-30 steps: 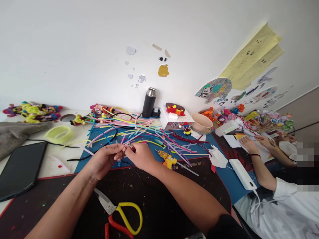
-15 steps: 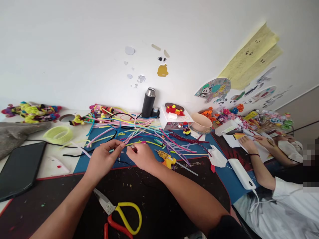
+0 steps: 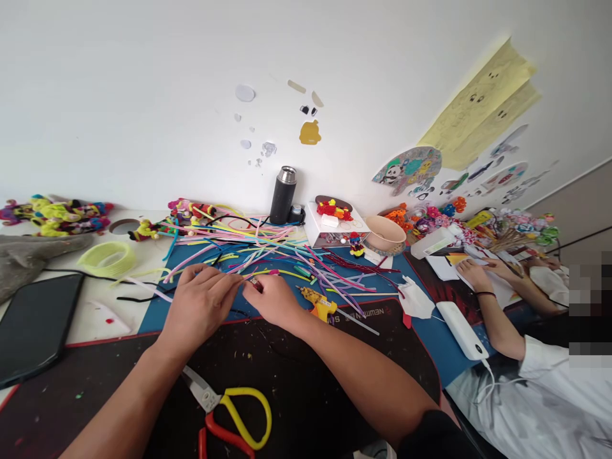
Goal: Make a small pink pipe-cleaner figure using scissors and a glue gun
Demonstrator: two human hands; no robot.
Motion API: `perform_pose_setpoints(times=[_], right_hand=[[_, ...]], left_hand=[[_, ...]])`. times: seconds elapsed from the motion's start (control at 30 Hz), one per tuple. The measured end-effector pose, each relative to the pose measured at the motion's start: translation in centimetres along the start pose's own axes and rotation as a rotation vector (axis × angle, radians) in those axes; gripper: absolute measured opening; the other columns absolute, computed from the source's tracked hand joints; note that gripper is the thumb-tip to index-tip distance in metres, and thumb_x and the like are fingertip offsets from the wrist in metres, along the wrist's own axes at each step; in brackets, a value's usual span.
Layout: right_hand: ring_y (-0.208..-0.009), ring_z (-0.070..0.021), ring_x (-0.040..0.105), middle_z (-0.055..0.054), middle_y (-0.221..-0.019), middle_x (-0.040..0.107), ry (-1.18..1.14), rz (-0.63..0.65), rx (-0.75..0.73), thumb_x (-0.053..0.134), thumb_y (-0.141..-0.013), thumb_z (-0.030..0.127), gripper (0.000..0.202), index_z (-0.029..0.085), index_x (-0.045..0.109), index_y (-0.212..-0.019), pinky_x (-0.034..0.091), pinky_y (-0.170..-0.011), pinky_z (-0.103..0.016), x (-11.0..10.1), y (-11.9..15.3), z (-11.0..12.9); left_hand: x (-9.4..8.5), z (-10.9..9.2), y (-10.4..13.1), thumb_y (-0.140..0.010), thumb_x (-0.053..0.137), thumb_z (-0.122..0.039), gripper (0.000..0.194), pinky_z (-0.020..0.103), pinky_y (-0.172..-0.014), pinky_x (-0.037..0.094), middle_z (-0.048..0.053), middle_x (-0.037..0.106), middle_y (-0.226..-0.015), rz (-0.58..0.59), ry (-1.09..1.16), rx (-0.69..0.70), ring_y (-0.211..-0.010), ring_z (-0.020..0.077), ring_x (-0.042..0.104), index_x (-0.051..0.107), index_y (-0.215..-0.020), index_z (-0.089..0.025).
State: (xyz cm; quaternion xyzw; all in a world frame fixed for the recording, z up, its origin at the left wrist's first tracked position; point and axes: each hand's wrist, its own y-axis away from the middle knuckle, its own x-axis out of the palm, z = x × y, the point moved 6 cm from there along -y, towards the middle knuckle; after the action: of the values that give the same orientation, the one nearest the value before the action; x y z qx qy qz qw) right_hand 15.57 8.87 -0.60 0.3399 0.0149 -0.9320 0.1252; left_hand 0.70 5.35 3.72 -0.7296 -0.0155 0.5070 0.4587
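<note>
My left hand point(image 3: 199, 305) is closed, its back turned up and its fingertips pinched together, almost meeting my right hand. My right hand point(image 3: 273, 298) is closed too, with a small dark and reddish bit showing at its curled fingers. What either hand pinches is too small and covered to name. Just beyond the hands lies a loose heap of colourful pipe cleaners point(image 3: 287, 241). A yellow glue gun point(image 3: 319, 305) rests right of my right hand. Below, scissors point(image 3: 208, 400) with one yellow and one red handle lie on the black mat point(image 3: 306, 395).
At left are a dark tablet point(image 3: 41, 325), a yellow-green coil point(image 3: 108, 258) and pipe-cleaner dolls point(image 3: 67, 217). A black flask point(image 3: 283, 194), white box point(image 3: 335, 233) and bowl point(image 3: 385, 236) stand along the wall. At right, a person's hands point(image 3: 473, 275) rest near papers, beside a white power bank point(image 3: 463, 331).
My left hand has rolled over, so its back now faces up and its fingers cover the pinch. My right hand stays nearly where it was. The view has shifted slightly.
</note>
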Motion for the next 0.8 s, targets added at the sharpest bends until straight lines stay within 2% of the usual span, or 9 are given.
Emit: perform_pose_setpoints(times=[0.33, 0.53, 0.63, 0.8], right_hand=[[-0.062, -0.0127, 0.035, 0.007, -0.059, 0.036, -0.037, 0.003, 0.021, 0.064, -0.100, 0.034, 0.046, 0.023, 0.040, -0.063, 0.020, -0.061, -0.032, 0.0, -0.3, -0.6], [-0.062, -0.0131, 0.036, 0.007, -0.058, 0.040, -0.002, 0.033, 0.021, 0.064, -0.101, 0.036, 0.046, 0.023, 0.041, -0.064, 0.020, -0.061, -0.033, 0.4, 0.0, -0.2], [-0.062, -0.0130, 0.035, 0.007, -0.059, 0.037, -0.013, 0.031, 0.029, 0.064, -0.101, 0.036, 0.047, 0.023, 0.040, -0.064, 0.020, -0.061, -0.032, 0.3, 0.0, -0.1], [-0.061, -0.0125, 0.037, 0.007, -0.059, 0.038, -0.003, 0.027, 0.010, 0.064, -0.101, 0.034, 0.046, 0.022, 0.040, -0.063, 0.020, -0.060, -0.032, 0.5, 0.0, -0.2]], left_hand=[[-0.3, -0.2, -0.2, -0.114, 0.056, -0.023, 0.026, 0.043, -0.087, 0.045, 0.004, 0.083, -0.083, -0.013, 0.005, 0.004, -0.076, 0.0245, 0.071, 0.077, -0.100, -0.020], [0.0, -0.1, 0.0, -0.114, 0.053, -0.023, 0.028, 0.045, -0.088, 0.046, 0.004, 0.083, -0.083, 0.008, 0.014, -0.005, -0.078, 0.0259, 0.072, 0.078, -0.100, -0.020], [0.2, 0.2, 0.1, -0.114, 0.055, -0.026, 0.028, 0.044, -0.088, 0.046, 0.004, 0.083, -0.083, 0.010, 0.074, -0.061, -0.077, 0.0255, 0.072, 0.078, -0.099, -0.021], [1.0, 1.4, 0.5, -0.110, 0.058, -0.034, 0.028, 0.042, -0.088, 0.048, 0.005, 0.083, -0.086, 0.021, 0.272, -0.266, -0.078, 0.0251, 0.073, 0.080, -0.096, -0.023]])
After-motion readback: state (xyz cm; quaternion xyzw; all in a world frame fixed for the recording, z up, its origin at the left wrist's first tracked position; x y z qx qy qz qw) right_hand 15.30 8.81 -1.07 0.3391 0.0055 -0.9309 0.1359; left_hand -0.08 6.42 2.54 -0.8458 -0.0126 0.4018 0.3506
